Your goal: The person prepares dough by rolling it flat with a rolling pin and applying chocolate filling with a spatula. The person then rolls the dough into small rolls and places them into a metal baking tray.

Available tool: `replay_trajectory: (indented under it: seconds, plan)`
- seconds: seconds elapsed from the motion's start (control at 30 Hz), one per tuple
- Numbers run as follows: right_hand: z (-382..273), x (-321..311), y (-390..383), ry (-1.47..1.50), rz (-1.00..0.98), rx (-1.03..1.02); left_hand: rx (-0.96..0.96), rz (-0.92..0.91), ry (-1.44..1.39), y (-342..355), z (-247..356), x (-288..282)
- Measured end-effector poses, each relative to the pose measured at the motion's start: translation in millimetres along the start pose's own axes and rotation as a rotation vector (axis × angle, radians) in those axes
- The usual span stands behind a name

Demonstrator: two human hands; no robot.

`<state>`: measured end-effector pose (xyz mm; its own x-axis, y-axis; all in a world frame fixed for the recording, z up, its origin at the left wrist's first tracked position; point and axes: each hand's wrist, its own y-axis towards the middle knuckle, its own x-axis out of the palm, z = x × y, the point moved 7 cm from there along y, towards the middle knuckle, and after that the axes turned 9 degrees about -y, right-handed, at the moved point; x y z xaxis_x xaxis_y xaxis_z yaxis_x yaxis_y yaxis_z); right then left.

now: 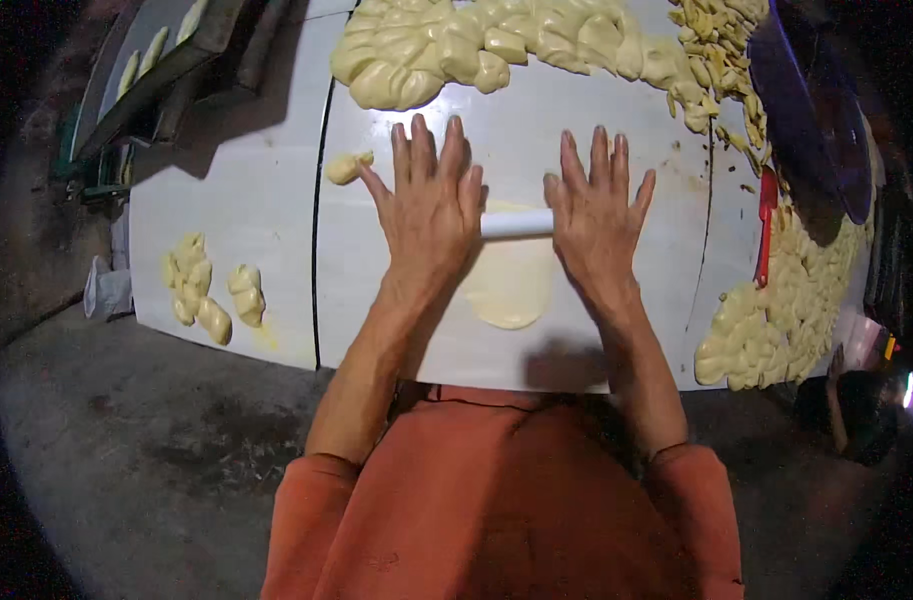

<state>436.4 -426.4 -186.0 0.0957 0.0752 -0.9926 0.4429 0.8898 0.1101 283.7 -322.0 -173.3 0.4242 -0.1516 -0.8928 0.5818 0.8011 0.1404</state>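
White rolling pin (516,223) lies crosswise on the white desk (616,130), with only its middle section visible between the two hands. The left hand (431,200) rests flat on the left end of the pin, palm down, fingers (454,150) extended and spread, not clenched. The right hand (598,205) rests flat on the right end in the same manner, fingers straight and slightly apart. Neither hand grips the pin; both press on it from above.

Under and just in front of the pin, toward the person, lies a flattened sheet of pale yellow dough (511,290), oval in outline, touching the desk. A large mass of dough (456,45) occupies the far edge of the desk. Small cut pieces (721,60) lie at the far right, and a heap of shaped pieces (786,310) covers the right side, beside a red-handled tool (765,225). A single small lump (346,166) sits just left of the left hand. Several dough lumps (206,290) lie well apart on the left panel of the desk. The person wears an orange shirt (506,500).
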Motion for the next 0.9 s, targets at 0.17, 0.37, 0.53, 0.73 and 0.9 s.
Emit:
replay_trajectory:
  seconds: [0.17, 0.37, 0.53, 0.73, 0.9]
  plan:
    - [15, 3, 75, 0.057, 0.098, 0.075, 0.132, 0.196, 0.012, 76, -8, 12]
    - [-6, -42, 43, 0.465, -0.113, -0.4, 0.146, 0.232, -0.215, 69, -14, -23]
    - [61, -13, 9, 0.429, -0.007, 0.056, 0.178, 0.182, -0.367, -2, -25, -63]
    - [13, -53, 26, 0.363, 0.129, 0.021, 0.062, 0.145, -0.456, -79, -65, -92]
    - [-162, -91, 45, 0.744, -0.172, -0.284, -0.214, 0.487, -0.341, -119, -154, -161]
